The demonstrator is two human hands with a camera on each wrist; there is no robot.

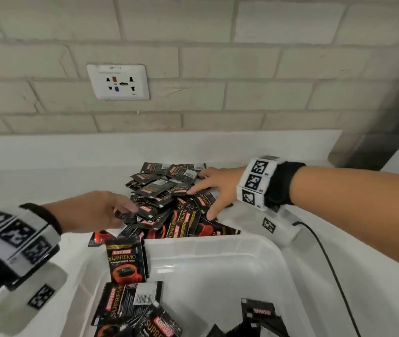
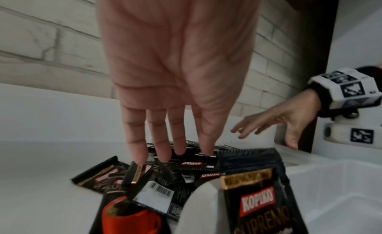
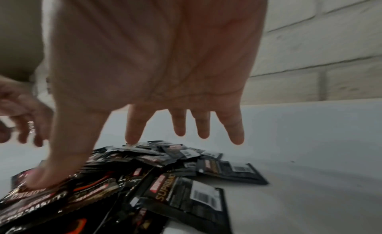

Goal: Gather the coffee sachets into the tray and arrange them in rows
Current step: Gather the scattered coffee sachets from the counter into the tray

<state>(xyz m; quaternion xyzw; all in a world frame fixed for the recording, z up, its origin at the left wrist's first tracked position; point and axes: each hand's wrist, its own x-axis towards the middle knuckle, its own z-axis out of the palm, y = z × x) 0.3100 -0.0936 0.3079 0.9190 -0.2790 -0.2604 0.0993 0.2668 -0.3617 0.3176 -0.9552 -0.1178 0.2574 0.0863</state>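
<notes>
A heap of black Kopiko coffee sachets (image 1: 169,198) lies on the white counter just behind the white plastic tray (image 1: 218,240). My left hand (image 1: 120,212) reaches into the heap's left side. Its fingers (image 2: 171,149) are straight and their tips touch the sachets (image 2: 186,169). My right hand (image 1: 205,193) is spread over the heap's right side. Its thumb presses a sachet and its fingers (image 3: 132,133) stretch out above the pile (image 3: 157,172). Inside the tray, one sachet (image 1: 126,261) leans upright at the far left wall. Others (image 1: 130,300) lie loose below it.
A grey brick-tiled wall with a white socket plate (image 1: 118,81) rises behind the counter (image 1: 47,178). A black cable (image 1: 327,263) runs along the counter right of the tray. A steel fixture (image 1: 364,149) stands at the back right. More sachets (image 1: 259,314) lie at the tray's near right.
</notes>
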